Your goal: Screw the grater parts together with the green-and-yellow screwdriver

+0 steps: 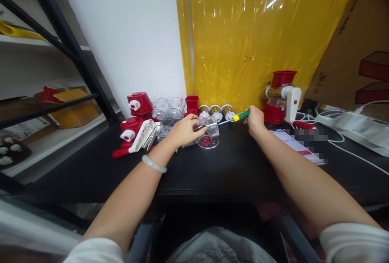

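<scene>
My left hand [187,130] is closed around a clear plastic part [212,127], holding it just above the black table. In my right hand [255,120] is a screwdriver [241,115] with a green and yellow handle, its shaft pointing left toward the clear part. Whether its tip touches the part is too small to tell. Below the clear part lies a round clear dish [209,146] with small red pieces [205,140] in it. Behind my hands stand several metal grater drums [215,112] with white rims.
Red grater bodies [140,103], white crank handles [142,137] and clear plastic parts [168,107] stand at the left. An assembled rotary grater [281,99], a phone [298,146] and a white power strip [358,127] with cables are at the right. Yellow film [258,32] hangs behind.
</scene>
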Demonstrator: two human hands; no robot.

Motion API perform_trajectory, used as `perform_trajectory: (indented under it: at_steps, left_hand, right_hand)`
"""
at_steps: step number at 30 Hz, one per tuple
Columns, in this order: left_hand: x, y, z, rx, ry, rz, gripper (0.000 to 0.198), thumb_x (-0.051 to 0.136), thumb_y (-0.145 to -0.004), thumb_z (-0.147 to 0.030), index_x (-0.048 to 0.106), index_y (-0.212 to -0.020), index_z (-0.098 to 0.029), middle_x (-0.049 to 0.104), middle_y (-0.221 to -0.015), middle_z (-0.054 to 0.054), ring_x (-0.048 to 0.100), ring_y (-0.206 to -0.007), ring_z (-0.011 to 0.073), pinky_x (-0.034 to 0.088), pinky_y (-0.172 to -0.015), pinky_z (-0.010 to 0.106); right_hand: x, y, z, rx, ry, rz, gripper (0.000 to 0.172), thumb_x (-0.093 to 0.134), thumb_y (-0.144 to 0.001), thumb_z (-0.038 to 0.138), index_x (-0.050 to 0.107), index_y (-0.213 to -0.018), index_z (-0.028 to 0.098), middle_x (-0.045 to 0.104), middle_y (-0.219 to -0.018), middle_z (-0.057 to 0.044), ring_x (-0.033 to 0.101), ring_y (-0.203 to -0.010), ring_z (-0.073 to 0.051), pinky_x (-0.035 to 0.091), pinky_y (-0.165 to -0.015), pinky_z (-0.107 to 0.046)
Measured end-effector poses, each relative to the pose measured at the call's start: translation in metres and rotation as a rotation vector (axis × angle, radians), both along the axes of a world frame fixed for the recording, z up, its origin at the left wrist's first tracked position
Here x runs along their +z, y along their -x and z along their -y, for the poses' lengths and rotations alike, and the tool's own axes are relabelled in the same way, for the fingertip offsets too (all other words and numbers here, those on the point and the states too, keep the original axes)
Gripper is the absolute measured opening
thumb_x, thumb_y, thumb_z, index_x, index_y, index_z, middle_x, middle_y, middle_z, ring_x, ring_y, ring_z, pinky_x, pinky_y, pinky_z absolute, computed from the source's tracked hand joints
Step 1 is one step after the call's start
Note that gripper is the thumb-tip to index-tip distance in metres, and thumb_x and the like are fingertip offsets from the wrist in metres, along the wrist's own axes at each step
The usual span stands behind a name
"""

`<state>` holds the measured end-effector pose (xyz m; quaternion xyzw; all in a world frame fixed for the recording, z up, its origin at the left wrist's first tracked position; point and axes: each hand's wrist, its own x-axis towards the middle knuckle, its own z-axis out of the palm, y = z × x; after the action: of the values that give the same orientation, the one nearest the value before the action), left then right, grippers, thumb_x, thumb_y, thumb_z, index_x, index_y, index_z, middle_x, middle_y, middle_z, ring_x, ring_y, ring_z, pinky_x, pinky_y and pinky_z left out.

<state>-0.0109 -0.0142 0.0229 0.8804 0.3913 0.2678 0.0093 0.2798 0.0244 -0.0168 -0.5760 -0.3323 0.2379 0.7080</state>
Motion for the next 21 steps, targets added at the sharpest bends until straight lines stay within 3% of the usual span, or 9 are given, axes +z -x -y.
perform_trajectory:
  at_steps: [4, 9, 16, 21]
  left_hand:
    - [-0.001, 0.000, -0.001, -0.001, 0.004, 0.001, 0.042, 0.056, -0.091, -0.056, 0.074, -0.097, -0.019, 0.064, -0.121, 0.010, 0.067, -0.105, 0.0258, 0.052, -0.099, 0.041]
    - [0.000, -0.001, 0.000, 0.006, 0.006, -0.009, 0.041, 0.057, -0.091, -0.055, 0.074, -0.100, -0.019, 0.063, -0.124, 0.011, 0.066, -0.105, 0.0260, 0.052, -0.098, 0.042]
    - [-0.001, -0.001, -0.001, 0.003, -0.005, -0.015, 0.041, 0.056, -0.092, -0.055, 0.073, -0.096, -0.019, 0.064, -0.118, 0.011, 0.066, -0.102, 0.0256, 0.053, -0.096, 0.042]
    - [-0.002, -0.002, -0.001, 0.011, -0.017, -0.017, 0.042, 0.054, -0.092, -0.057, 0.072, -0.091, -0.019, 0.064, -0.115, 0.010, 0.067, -0.097, 0.0250, 0.053, -0.094, 0.042]
  right_hand:
    - [0.005, 0.005, 0.003, 0.051, -0.101, -0.160, 0.020, 0.046, -0.088, 0.031, 0.041, -0.070, 0.025, 0.034, -0.048, 0.008, 0.035, -0.040, -0.011, 0.036, -0.041, -0.024]
    - [0.007, 0.012, 0.006, 0.075, -0.129, -0.185, 0.020, 0.047, -0.088, 0.030, 0.042, -0.070, 0.024, 0.035, -0.048, 0.008, 0.035, -0.040, -0.011, 0.035, -0.041, -0.023]
    - [0.005, 0.017, 0.007, 0.072, -0.152, -0.112, 0.019, 0.046, -0.087, 0.034, 0.041, -0.071, 0.025, 0.035, -0.051, 0.007, 0.038, -0.042, -0.012, 0.037, -0.044, -0.024]
    - [0.001, 0.020, 0.009, -0.010, -0.157, 0.032, 0.022, 0.041, -0.087, 0.043, 0.040, -0.073, 0.026, 0.040, -0.058, 0.006, 0.045, -0.048, -0.013, 0.040, -0.047, -0.026]
